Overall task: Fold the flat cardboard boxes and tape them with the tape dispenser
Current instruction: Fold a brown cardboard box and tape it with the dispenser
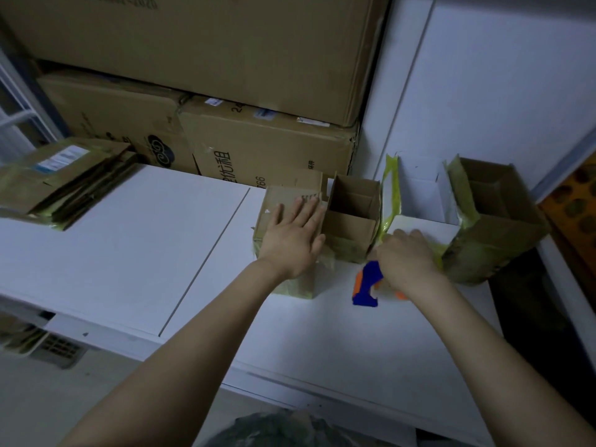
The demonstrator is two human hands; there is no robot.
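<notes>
the left hand's fingers lie straight and spread, released, pressing flat on the top of a closed brown box, with the left hand palm down and its bare forearm reaching in from the lower left. the right hand's fingers are curled, grasping the tape dispenser, whose blue and orange body sticks out below and to the left of the right hand; the fingertips meet the near edge of a white box, and the forearm comes in from the lower right. four small boxes stand in a row on the white counter: the closed one under the left palm, an open brown box touching it on the right, then the white one, open and edged with yellowish tape, then a larger open brown box at the right end. one tape dispenser is in view, near the counter's front between the second and third boxes. one stack of flat cardboard boxes lies at the counter's far left, well apart from the hands. three large cartons are piled behind against the wall.
</notes>
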